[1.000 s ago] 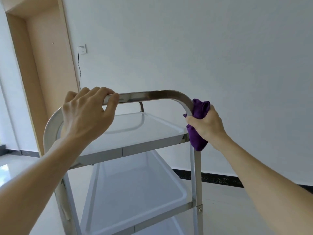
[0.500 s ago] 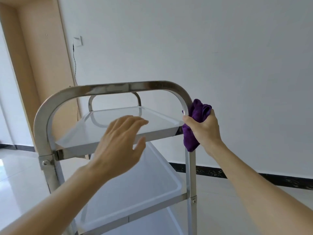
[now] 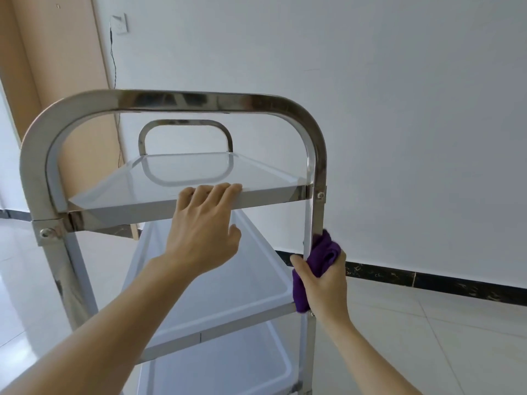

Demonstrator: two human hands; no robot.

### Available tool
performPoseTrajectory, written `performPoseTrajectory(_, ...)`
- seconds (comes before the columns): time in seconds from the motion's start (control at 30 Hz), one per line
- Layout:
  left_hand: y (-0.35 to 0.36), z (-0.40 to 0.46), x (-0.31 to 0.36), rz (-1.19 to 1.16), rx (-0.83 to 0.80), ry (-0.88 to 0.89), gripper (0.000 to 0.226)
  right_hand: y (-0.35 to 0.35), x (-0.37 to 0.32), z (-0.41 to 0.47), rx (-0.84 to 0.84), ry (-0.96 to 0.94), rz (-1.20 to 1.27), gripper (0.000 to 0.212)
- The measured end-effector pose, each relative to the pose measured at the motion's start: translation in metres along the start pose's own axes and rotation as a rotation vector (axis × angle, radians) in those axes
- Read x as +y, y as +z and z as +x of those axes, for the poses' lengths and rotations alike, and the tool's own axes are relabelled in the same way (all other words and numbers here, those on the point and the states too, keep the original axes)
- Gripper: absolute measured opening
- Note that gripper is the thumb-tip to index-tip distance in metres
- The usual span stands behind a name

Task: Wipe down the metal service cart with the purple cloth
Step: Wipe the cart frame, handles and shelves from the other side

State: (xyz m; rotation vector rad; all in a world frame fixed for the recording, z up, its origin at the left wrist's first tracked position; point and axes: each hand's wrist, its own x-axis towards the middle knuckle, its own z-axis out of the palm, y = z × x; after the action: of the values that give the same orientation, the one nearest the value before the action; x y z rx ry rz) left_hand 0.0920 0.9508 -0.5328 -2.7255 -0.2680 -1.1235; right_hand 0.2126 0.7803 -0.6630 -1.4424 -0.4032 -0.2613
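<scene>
Step in hand: wiping cart [image 3: 182,102] right near upright. Right hand [image 3: 325,283] clamps purple cloth [image 3: 325,255] around post between top and middle shelves. Left hand [image 3: 205,223], fingers curled, grips top shelf near edge [image 3: 271,192]. Next, likely: slide cloth lower.

The metal service cart [image 3: 182,102] looked like polished stainless steel, its arched handle and uprights mirror-glossy with dark reflections, while the shelves showed a smoother, softer satin sheen. The purple cloth [image 3: 325,256] was soft, matt and fuzzy, bunched against the right upright. Behind, the wall [image 3: 399,109] was flat matt white, the door frame [image 3: 57,67] pale matt wood-look, and the floor tiles [image 3: 456,337] glossy.
</scene>
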Motion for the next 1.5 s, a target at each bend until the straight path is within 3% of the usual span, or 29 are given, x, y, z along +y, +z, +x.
performPoseTrajectory(0.17, 0.001, -0.003, 0.004, 0.061, -0.006, -0.012, 0.071, -0.012, 0.025, -0.015, -0.011, 0.088, -0.12, 0.042)
performPoseTrajectory(0.47, 0.0, -0.005, 0.007, 0.09, -0.015, -0.027, 0.072, 0.004, -0.072, 0.047, 0.042, -0.134, -0.078, 0.047)
performPoseTrajectory(0.6, -0.002, -0.006, 0.008, 0.085, -0.007, -0.02, 0.072, -0.001, -0.03, 0.014, 0.027, -0.087, -0.126, 0.048)
performPoseTrajectory(0.77, -0.002, -0.006, 0.006, 0.058, -0.032, -0.01, 0.075, -0.015, 0.036, -0.02, -0.017, 0.156, -0.19, 0.035)
performPoseTrajectory(1.07, -0.032, -0.047, -0.016, -0.248, -0.009, 0.075, 0.058, -0.021, 0.04, -0.018, -0.074, 0.15, -0.241, 0.035)
performPoseTrajectory(1.23, -0.041, -0.127, -0.037, -0.398, 0.046, -0.144, 0.038, -0.021, 0.042, -0.013, -0.085, 0.136, -0.259, 0.036)
performPoseTrajectory(1.37, -0.039, -0.164, -0.059, -0.511, 0.083, -0.406, 0.037, -0.019, 0.044, -0.014, -0.092, 0.114, -0.296, 0.04)
performPoseTrajectory(1.5, -0.04, -0.171, -0.074, -0.558, 0.111, -0.483, 0.031, -0.015, 0.035, -0.027, -0.011, 0.1, -0.296, 0.043)
